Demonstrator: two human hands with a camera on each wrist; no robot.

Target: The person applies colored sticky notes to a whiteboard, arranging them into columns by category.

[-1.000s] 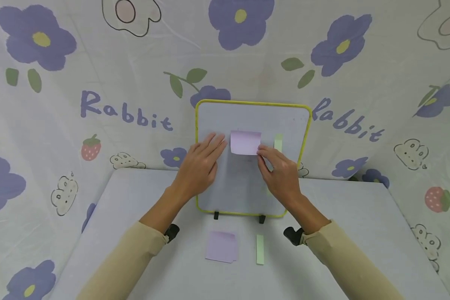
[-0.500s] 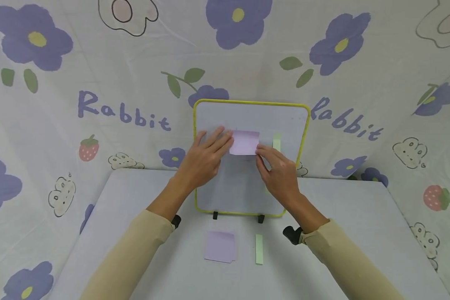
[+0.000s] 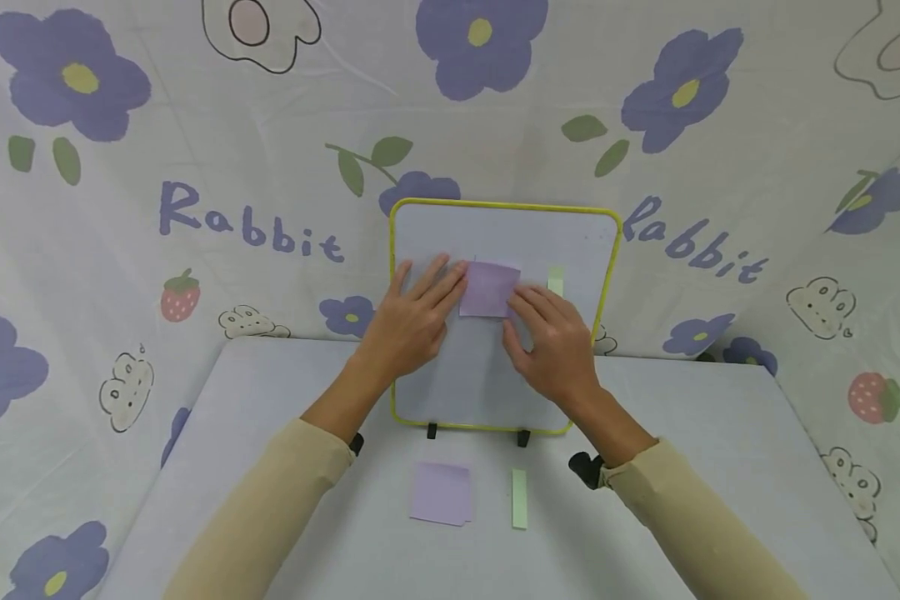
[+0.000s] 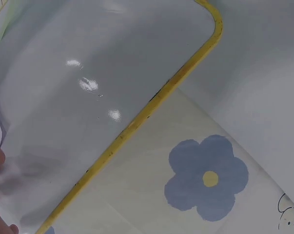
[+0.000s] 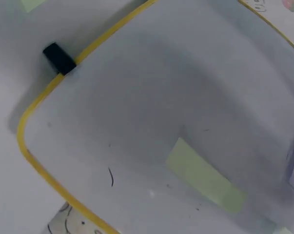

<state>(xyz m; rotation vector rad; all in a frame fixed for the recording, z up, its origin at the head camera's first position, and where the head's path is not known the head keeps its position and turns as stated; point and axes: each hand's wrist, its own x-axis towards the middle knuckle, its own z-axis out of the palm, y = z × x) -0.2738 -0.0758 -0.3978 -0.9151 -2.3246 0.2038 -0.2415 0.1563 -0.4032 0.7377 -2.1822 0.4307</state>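
Bracketing a purple note (image 3: 489, 290) on the upper middle of a yellow-framed whiteboard (image 3: 510, 229), a person's 2 hands are meeting the paper from opposite sides. The left hand (image 3: 407, 323) is reaching in with spread, straight fingers, their tips resting at the note's upper left edge. The right hand (image 3: 558, 343) is touching the right edge with gently bent fingers, its thumb standing apart just below the paper, so no pinch is showing. The note is lying up and left of the right hand, and up and right of the left. Looking nearly square, it is giving no clear long axis, and neither hand is sitting plainly nearer. An upper green strip (image 3: 556, 279) is showing right of the note. Below, a purple pad (image 3: 440, 493) is lying on the table (image 3: 480, 571).
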